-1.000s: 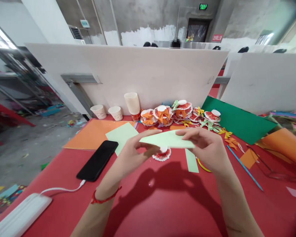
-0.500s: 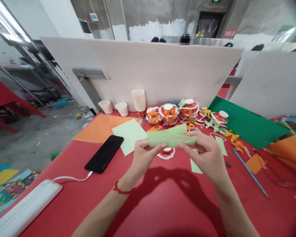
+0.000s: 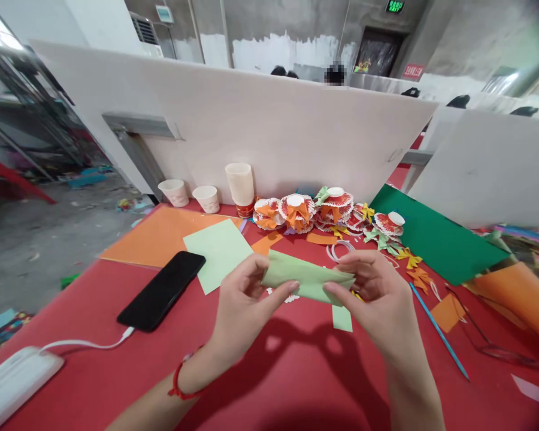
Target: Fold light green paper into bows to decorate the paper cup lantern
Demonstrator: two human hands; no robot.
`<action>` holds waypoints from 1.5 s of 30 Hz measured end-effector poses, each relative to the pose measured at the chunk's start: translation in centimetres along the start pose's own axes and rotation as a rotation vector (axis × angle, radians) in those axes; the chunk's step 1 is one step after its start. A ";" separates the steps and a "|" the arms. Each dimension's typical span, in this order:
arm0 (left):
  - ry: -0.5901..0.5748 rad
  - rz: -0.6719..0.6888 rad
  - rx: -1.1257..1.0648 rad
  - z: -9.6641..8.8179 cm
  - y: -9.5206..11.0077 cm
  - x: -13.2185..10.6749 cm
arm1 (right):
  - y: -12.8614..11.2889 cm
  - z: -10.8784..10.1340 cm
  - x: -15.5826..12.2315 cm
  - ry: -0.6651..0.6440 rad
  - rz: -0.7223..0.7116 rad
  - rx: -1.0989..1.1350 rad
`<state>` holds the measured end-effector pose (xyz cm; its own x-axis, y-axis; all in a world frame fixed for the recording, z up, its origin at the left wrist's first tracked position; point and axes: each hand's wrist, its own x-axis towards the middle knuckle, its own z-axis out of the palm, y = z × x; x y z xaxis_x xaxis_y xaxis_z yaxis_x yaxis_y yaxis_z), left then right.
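Observation:
A folded piece of light green paper (image 3: 303,276) is held up above the red table (image 3: 273,383). My left hand (image 3: 247,299) pinches its left end, thumb in front and fingers behind. At the other end, my right hand (image 3: 375,296) grips the paper the same way. Behind my hands lies a larger light green sheet (image 3: 220,248), and a small green strip (image 3: 342,318) sits below the paper near my right hand. A white scalloped paper piece on the table is mostly hidden behind the held paper.
Along the white partition (image 3: 251,120) stand paper cups (image 3: 206,199) and several bow-trimmed paper-cup crafts (image 3: 297,212). A black phone (image 3: 161,290) with a cable lies left, near a white power bank (image 3: 22,383). To the right are a blue pencil (image 3: 439,331), glasses (image 3: 498,350) and a green sheet (image 3: 435,233).
The folded green paper is lower, and its upper flap now lies closer to the rest. My view has shifted, so the table things appear further left.

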<state>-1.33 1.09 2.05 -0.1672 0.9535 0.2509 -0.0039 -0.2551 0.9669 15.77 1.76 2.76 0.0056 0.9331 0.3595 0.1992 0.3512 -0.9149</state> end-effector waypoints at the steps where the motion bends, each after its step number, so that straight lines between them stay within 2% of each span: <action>1: 0.018 -0.020 -0.053 0.1 0.0 -0.1 | -0.1 -0.1 0.0 -0.005 -0.021 -0.022; 5: -0.001 -0.105 -0.218 0.2 0.0 -0.5 | -0.5 -0.4 -0.3 -0.062 -0.058 -0.130; 9: -0.066 -0.132 -0.217 -0.2 0.3 -1.5 | -1.2 -0.6 -1.0 -0.131 -0.103 -0.259; 12: -0.095 -0.113 -0.212 -0.5 0.8 -2.3 | -1.9 -0.4 -1.8 -0.140 -0.156 -0.324; 19: -0.067 -0.044 -0.152 -0.9 1.8 -3.1 | -3.1 -0.3 -3.1 -0.118 -0.227 -0.342; 27: -0.194 -0.077 -0.039 -1.4 2.0 -2.6 | -3.3 -0.5 -2.9 -0.102 -0.225 -0.373; 34: -0.273 -0.049 0.026 -0.6 0.7 -1.1 | -2.7 0.7 -2.3 -0.014 -0.320 -0.493; 40: -0.232 0.016 -0.031 -0.7 0.5 -0.4 | -3.4 2.7 -0.6 -0.061 -0.333 -0.446; 45: -0.215 0.051 -0.005 -1.3 1.0 -0.3 | -3.4 3.2 -0.3 -0.023 -0.270 -0.322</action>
<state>-2.53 0.38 2.89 0.0464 0.9516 0.3039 -0.0058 -0.3040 0.9527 11.92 0.52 5.19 -0.1103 0.8134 0.5711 0.4864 0.5453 -0.6827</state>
